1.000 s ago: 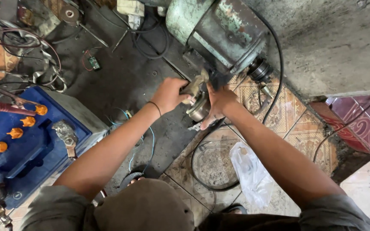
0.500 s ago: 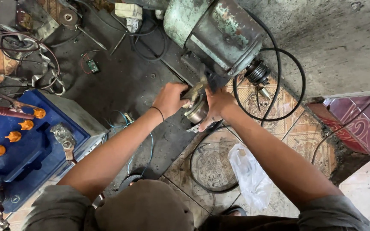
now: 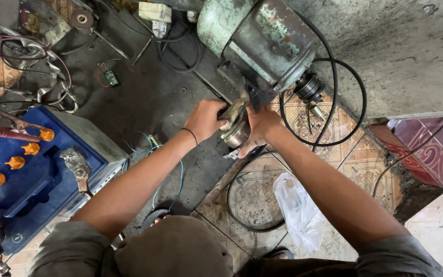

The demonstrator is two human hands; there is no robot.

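My left hand (image 3: 205, 119) and my right hand (image 3: 260, 125) both grip a small grimy metal motor part (image 3: 236, 129), a round silver housing with a brass-coloured bracket on top. I hold it just in front of a big worn green electric motor (image 3: 259, 37) that lies on a dark, oily plate (image 3: 144, 97). A black belt (image 3: 334, 102) loops from the motor's pulley (image 3: 308, 86) out over the tiled floor.
A blue battery (image 3: 24, 169) with orange caps and a red clamp sits at the left. Loose wires and a small circuit board (image 3: 111, 78) lie on the plate. A clear plastic bag (image 3: 301, 210) and a black cable lie on the patterned tiles. A concrete slab (image 3: 401, 51) fills the upper right.
The black belt has swung out into a wide loop to the right of the pulley. Both hands stay on the part, shifted slightly down and left.
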